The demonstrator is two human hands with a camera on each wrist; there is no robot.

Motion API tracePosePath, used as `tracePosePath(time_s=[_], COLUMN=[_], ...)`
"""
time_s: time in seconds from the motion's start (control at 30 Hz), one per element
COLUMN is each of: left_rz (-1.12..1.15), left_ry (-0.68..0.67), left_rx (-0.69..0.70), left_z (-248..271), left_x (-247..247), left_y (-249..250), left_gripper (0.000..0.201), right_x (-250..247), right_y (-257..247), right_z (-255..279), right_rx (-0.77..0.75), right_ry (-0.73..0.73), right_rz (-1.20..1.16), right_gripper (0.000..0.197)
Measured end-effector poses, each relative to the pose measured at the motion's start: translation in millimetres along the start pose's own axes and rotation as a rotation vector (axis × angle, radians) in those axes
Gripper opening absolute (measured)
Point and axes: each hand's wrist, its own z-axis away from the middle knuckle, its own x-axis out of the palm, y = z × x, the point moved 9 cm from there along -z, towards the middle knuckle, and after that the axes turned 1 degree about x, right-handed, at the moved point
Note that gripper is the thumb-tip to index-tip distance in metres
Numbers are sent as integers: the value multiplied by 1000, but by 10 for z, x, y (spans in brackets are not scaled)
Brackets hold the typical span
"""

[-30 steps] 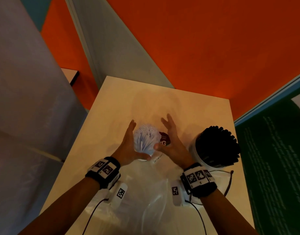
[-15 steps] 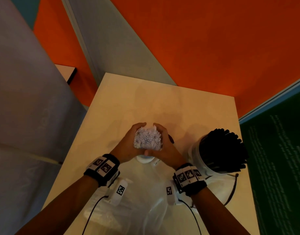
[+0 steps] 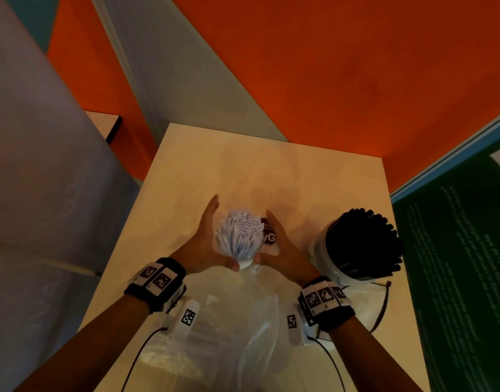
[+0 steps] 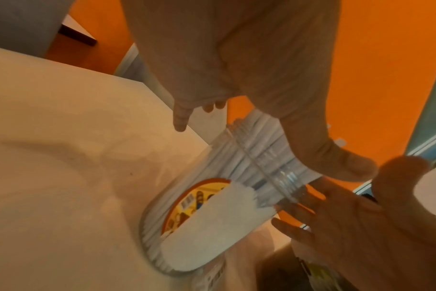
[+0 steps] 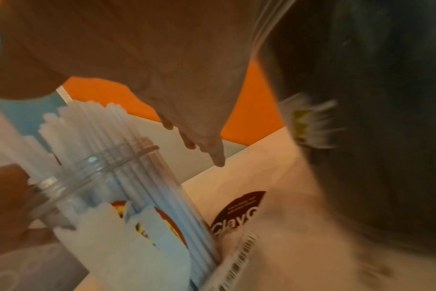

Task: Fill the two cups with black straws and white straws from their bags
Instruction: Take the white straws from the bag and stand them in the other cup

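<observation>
Nearest, plastic bag (image 3: 215,335): a crumpled clear bag was seen lying at the table's near edge, between the two forearms; it was judged limp and slippery, best pinched at its mouth.
Left hand (image 3: 203,239): it was held open with fingers straight, set beside the left flank of the clear cup (image 4: 236,196); nothing was gripped, and whether the thumb touched the cup's base could not be told.
Right hand (image 3: 280,247): it was likewise spread flat at the cup's right flank, with nothing clasped.
White straws (image 3: 243,230): they were packed upright in the clear cup at the table's middle, their tips fanned above the rim.
Handling: the straws were judged light, thin and easily bent or scattered; the bundle was thought best gathered around its middle with both palms, and the ribbed, label-wrapped cup steadied low on its wall.
Black straws (image 3: 362,244): they were seen bristling from a white cup (image 3: 319,250) to the right, near the table's right edge.
Edges and room: the white cup was judged close enough to the right wrist to be knocked; a loose cable (image 3: 381,309) lay beside it.
Farthest, table (image 3: 243,165): bare surface was left beyond the cups, offering open room forward and to the left.
</observation>
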Motion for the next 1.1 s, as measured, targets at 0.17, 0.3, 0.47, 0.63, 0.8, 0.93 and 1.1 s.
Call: tracePosePath(time_s=[0.17, 0.3, 0.47, 0.63, 0.8, 0.93, 1.1], left_rz=[-46, -245, -659, -684, -451, -338, -310], left_ry=[277, 280, -186, -338, -229, -187, -188], left_rx=[14, 88, 44, 5, 115, 130, 173], left_z=[472, 826, 1017, 1187, 1333, 1445, 1574], left_x=[-297, -145, 767, 1181, 1028, 928, 915], left_y=[-248, -100, 90, 77, 264, 264, 244], left_gripper=[114, 66, 54, 25, 20, 12, 11], right_x=[-275, -45, 757, 1242, 1555, 1734, 1817], right_y=[285, 497, 806, 803, 938, 1067, 1070], right_z=[580, 971, 1204, 1021, 919, 960, 999], right_rx=[-23, 53, 144, 130, 199, 240, 270], right_ry=[172, 9, -345, -248, -167, -217, -213], right_rz=[107, 280, 475, 459, 565, 805, 800], right_gripper=[33, 40, 31, 23, 38, 53, 54])
